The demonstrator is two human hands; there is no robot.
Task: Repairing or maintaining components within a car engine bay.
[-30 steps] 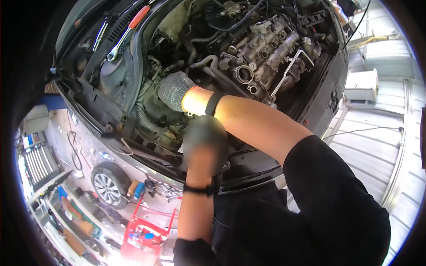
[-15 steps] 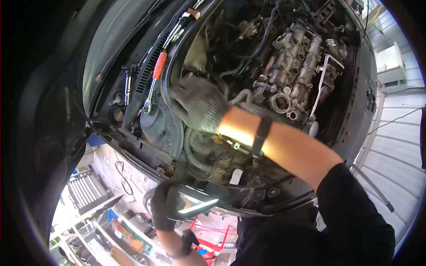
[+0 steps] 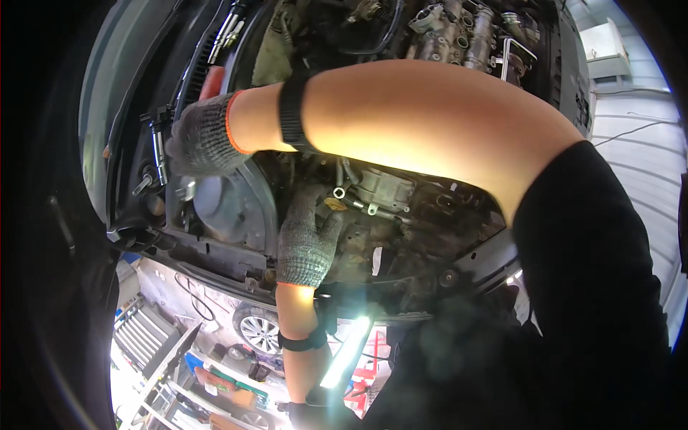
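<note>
My right hand (image 3: pixel 202 132), in a grey knit glove, reaches across to the left edge of the engine bay, over a red-handled ratchet (image 3: pixel 212 83) and beside a dark tool with a chrome shaft (image 3: pixel 158 154); its fingers are blurred and partly hidden. Lower in the bay, my left hand (image 3: pixel 308 236), also gloved, has fingers stretched upward and thumb apart. It is beside a small metal ring fitting (image 3: pixel 339 193) and a metal housing (image 3: pixel 383 190); its fingertips are in shadow. More chrome tools (image 3: pixel 228 30) lie along the panel above the ratchet.
The exposed engine (image 3: pixel 451 36) fills the top, beyond my right forearm. The car's front edge (image 3: pixel 215 269) curves below my hands. A glowing light bar (image 3: pixel 344 351) is by my left forearm; a wheel (image 3: pixel 261 331) and shelving (image 3: pixel 143 333) are below. A white cabinet (image 3: pixel 602 46) is at right.
My right hand has moved left to the tools at the bay's edge. My left hand has risen from the front edge into the bay. The view has shifted.
</note>
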